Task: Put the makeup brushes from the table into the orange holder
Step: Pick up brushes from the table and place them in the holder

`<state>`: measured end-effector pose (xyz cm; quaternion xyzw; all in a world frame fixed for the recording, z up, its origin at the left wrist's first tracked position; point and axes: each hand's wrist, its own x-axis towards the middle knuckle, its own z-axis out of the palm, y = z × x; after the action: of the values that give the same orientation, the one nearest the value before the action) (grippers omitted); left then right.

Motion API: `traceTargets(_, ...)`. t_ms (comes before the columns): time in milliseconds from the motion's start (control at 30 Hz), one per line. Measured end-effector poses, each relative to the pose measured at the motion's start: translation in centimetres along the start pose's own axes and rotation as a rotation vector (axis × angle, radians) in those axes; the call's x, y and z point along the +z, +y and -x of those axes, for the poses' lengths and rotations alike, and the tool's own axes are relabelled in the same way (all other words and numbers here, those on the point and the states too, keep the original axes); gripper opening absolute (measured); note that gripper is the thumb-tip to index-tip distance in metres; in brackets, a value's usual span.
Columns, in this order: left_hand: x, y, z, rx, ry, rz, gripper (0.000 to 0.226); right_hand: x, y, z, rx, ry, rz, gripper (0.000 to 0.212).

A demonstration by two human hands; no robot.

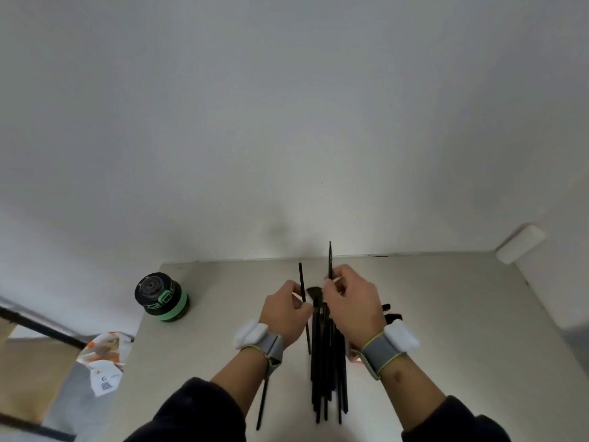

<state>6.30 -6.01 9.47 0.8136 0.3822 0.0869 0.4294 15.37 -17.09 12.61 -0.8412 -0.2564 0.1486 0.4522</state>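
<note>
While each grips one brush, left hand (283,309), right hand (350,301), brush pile (328,368) between

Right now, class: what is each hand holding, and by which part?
Left hand pinches a thin black brush at mid-handle. Right hand pinches another brush near its lower end.

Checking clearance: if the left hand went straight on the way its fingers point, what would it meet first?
Likely the right hand, close beside the left hand over the black makeup brushes; depth is unclear.
</note>
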Motion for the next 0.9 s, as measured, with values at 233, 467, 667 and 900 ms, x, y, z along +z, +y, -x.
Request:
traceTargets(233,1.1,5.5,1.1,0.177,-0.002,0.229,0.006,-5.6,1.1,0.8,-0.014,0.08,-0.085,0.02)
traceTargets(467,3.2,8.1,2.2,0.265,-0.037,0.292,0.011,-8.5,3.3,0.9,-0.039,0.229,-0.052,0.017)
traceTargets(667,4.7,7.6,2.4,0.268,-0.106,0.236,0.025,-9.2,4.9,1.0,-0.061,0.208,0.004,0.013)
traceTargets(900,6.7,7.4,1.9,0.196,-0.159,0.273,0.017,-9.3,6.4,0.9,-0.024,0.061,0.078,0.009)
